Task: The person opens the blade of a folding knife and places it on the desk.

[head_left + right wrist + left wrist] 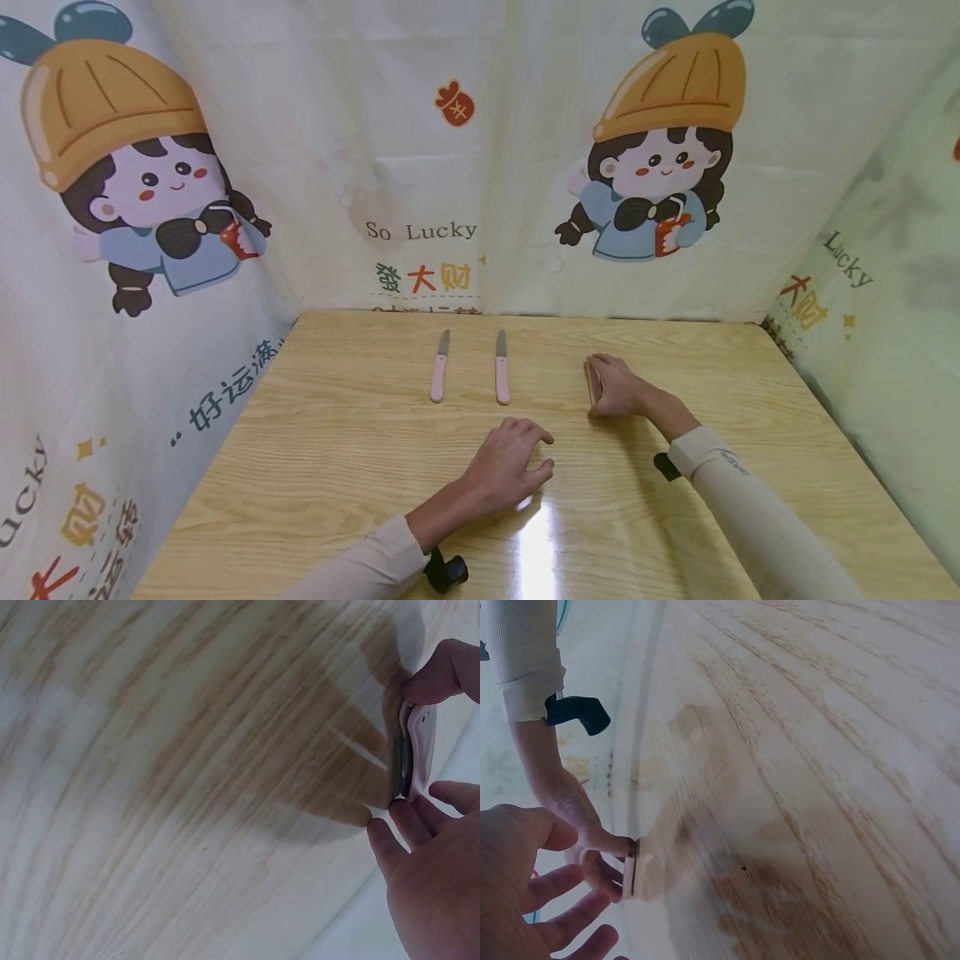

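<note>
My right hand (618, 390) pinches a folded pink folding knife (422, 750) by its ends, thumb at one end and fingertips at the other. In the right wrist view the dark blade edge lies folded along the pink handle, close to the tabletop. To the left, two opened folding knives lie apart on the wood, the left knife (438, 375) and the middle knife (502, 379), blades pointing away from me. Nearer to me, my left hand (506, 467) hovers over the table with loosely bent fingers and nothing in it.
The wooden table (337, 467) has a bright reflection near its front. A printed curtain (525, 167) closes off the back and both sides. A dark wrist camera (446, 573) hangs below the left wrist, and another camera (666, 467) below the right.
</note>
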`<state>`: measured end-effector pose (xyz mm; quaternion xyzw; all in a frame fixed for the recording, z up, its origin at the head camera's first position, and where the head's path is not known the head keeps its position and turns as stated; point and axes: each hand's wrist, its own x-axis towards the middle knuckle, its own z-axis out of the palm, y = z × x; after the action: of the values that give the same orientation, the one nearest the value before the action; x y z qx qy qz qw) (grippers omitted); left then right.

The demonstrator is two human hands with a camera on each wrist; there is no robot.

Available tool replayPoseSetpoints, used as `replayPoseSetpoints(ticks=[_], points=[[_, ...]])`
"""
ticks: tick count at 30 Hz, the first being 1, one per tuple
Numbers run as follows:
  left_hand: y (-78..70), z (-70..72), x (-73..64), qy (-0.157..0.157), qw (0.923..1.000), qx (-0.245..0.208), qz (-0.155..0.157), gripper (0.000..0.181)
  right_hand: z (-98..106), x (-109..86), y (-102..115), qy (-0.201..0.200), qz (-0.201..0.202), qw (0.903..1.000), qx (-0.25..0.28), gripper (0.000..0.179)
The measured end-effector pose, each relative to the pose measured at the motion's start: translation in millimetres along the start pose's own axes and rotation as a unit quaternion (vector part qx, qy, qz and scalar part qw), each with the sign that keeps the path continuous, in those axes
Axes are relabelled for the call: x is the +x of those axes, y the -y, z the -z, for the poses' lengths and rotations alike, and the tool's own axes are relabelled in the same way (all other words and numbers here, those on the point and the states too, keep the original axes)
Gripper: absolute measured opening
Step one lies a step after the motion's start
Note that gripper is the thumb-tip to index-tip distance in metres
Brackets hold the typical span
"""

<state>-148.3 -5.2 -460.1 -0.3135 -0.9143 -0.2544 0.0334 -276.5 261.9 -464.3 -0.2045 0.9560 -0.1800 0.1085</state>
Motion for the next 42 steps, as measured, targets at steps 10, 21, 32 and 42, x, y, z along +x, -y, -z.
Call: replayPoseSetpoints(ticks=[10,21,32,42], points=[[2.0,-1.5,0.8,-0.004,0.9999,-0.011,0.005,0.025,1.4,-14.7,4.8,-0.047,0.017,0.9986,0.015,0.103],[5.0,-4.0,2.8,-0.004,0.998,-0.059,0.023,0.029,-1.0,-34.9,21.0,-0.072,0.056,0.9951,0.038,0.099],[5.9,-5.4,5.2,-0.004,0.9682,-0.224,0.112,0.042,-14.6,-59.4,51.4,-0.078,0.098,0.9884,0.086,0.106],[3.6,-9.1,8.7,-0.002,0.9374,-0.318,0.142,0.052,-28.3,-81.7,86.2,-0.061,0.133,0.9824,0.115,0.111]])
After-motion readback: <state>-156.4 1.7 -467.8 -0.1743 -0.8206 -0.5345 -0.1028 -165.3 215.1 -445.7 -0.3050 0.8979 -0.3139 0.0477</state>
